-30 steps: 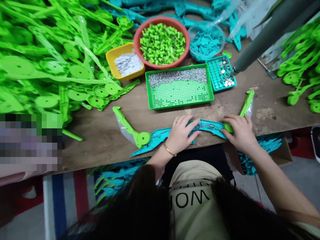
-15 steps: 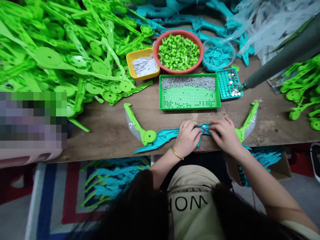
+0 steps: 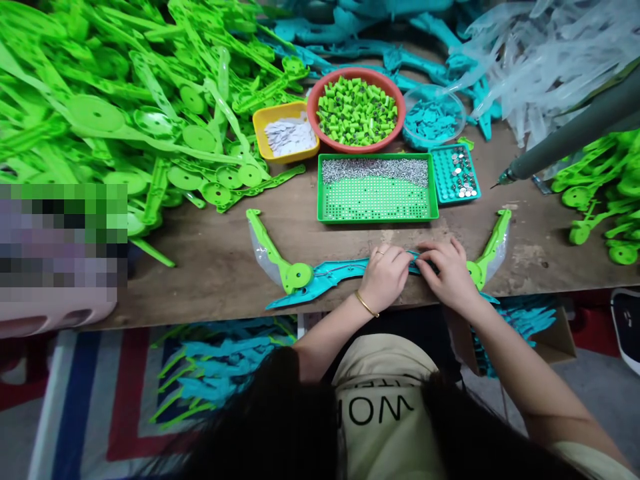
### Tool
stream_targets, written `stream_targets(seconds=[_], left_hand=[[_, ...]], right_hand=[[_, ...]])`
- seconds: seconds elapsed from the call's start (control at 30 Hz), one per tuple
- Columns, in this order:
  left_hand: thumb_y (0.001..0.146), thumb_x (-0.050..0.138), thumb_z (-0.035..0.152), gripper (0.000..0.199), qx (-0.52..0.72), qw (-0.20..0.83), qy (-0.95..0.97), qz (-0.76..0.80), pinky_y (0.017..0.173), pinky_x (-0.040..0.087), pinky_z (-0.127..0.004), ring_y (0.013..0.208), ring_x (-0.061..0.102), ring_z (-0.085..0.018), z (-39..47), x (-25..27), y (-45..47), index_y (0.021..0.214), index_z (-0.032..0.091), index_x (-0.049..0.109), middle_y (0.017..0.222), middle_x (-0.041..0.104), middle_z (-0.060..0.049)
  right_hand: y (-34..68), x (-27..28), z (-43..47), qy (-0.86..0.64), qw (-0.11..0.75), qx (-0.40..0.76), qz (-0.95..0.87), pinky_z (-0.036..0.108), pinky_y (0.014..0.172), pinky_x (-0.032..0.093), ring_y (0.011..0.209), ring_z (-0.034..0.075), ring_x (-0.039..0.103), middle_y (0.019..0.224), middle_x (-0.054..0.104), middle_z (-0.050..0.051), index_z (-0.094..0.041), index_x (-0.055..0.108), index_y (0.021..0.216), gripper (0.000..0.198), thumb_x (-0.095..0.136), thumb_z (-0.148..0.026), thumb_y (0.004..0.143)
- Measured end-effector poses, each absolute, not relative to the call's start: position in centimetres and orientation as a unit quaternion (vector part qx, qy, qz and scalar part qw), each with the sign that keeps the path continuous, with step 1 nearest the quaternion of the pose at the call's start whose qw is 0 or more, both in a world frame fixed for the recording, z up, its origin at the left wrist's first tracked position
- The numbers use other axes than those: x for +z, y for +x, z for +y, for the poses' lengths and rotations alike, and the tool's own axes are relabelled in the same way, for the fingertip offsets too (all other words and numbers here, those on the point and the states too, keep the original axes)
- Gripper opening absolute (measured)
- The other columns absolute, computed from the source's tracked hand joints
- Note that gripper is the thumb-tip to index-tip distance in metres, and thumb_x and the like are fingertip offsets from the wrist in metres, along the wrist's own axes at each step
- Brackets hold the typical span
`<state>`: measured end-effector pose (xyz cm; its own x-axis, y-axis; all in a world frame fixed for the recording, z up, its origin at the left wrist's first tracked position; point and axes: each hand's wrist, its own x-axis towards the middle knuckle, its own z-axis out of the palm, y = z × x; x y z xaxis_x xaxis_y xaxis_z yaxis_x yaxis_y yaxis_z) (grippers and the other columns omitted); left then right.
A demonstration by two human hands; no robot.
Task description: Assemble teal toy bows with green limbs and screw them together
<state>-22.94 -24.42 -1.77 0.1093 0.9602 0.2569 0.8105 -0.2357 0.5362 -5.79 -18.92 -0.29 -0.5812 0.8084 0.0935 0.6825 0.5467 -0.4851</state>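
A blue toy bow half (image 3: 340,272) lies along the front of the table with its hollow side up, and a thin dark wire runs inside it. Green bow arms with clear plastic pieces are joined at its two ends, one on the left (image 3: 299,276) and one on the right (image 3: 493,247). My left hand (image 3: 387,277) grips the middle of the bow with bent fingers pressed together. Close beside it, my right hand (image 3: 447,275) has its fingertips pinched at the bow's centre. Whatever small part lies under the fingertips is hidden.
Behind the bow stand a green tray of screws (image 3: 377,215), a blue tray of metal discs (image 3: 443,190), a red bowl of green pieces (image 3: 314,127), and a yellow dish (image 3: 287,158). Green parts (image 3: 100,113) are heaped left. A screwdriver (image 3: 550,150) hangs at right.
My left hand has slid slightly right along the bow, closer to my right hand, covering more of its centre. The view has shifted a little.
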Motion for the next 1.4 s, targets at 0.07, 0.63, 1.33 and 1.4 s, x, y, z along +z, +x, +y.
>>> stream_targets(seconds=[0.07,0.63,1.33,1.4], left_hand=[[0.096,0.048,0.019,0.019,0.28,0.133,0.736,0.602,0.086,0.043,-0.035,0.096,0.055,-0.021,-24.5,-1.9,-22.9,0.098,0.019,0.066,0.099,0.067,-0.005],[0.094,0.051,0.022,0.015,0.287,0.121,0.727,0.611,0.083,0.042,-0.036,0.093,0.053,-0.022,-24.6,-1.3,-22.4,0.097,0.018,0.065,0.098,0.064,-0.007],[0.094,0.052,0.021,0.015,0.243,0.095,0.727,0.635,0.076,0.038,-0.037,0.091,0.049,-0.023,-24.3,-1.2,-22.2,0.091,0.02,0.067,0.097,0.06,-0.007],[0.095,0.051,0.022,0.018,0.24,0.104,0.73,0.631,0.076,0.038,-0.038,0.092,0.049,-0.023,-24.3,-1.3,-22.3,0.092,0.021,0.068,0.098,0.06,-0.007]], right_hand=[[-5.9,-0.3,-19.0,-0.445,0.153,0.183,-0.863,0.057,0.113,0.024,0.11,0.024,0.061,0.112,0.069,0.005,-0.023,0.063,0.086,0.014,0.054,-0.031,0.092],[-6.6,0.1,-19.8,-0.464,0.123,0.128,-0.868,0.055,0.109,0.03,0.106,0.026,0.059,0.111,0.068,0.007,-0.021,0.059,0.077,0.012,0.056,-0.027,0.087],[-6.1,-0.3,-19.6,-0.434,0.149,0.11,-0.882,0.055,0.11,0.03,0.108,0.025,0.059,0.114,0.068,0.007,-0.023,0.069,0.091,0.017,0.053,-0.03,0.093],[-6.1,-0.4,-19.5,-0.444,0.159,0.128,-0.872,0.055,0.11,0.031,0.107,0.025,0.06,0.113,0.068,0.007,-0.023,0.068,0.09,0.016,0.054,-0.03,0.092]])
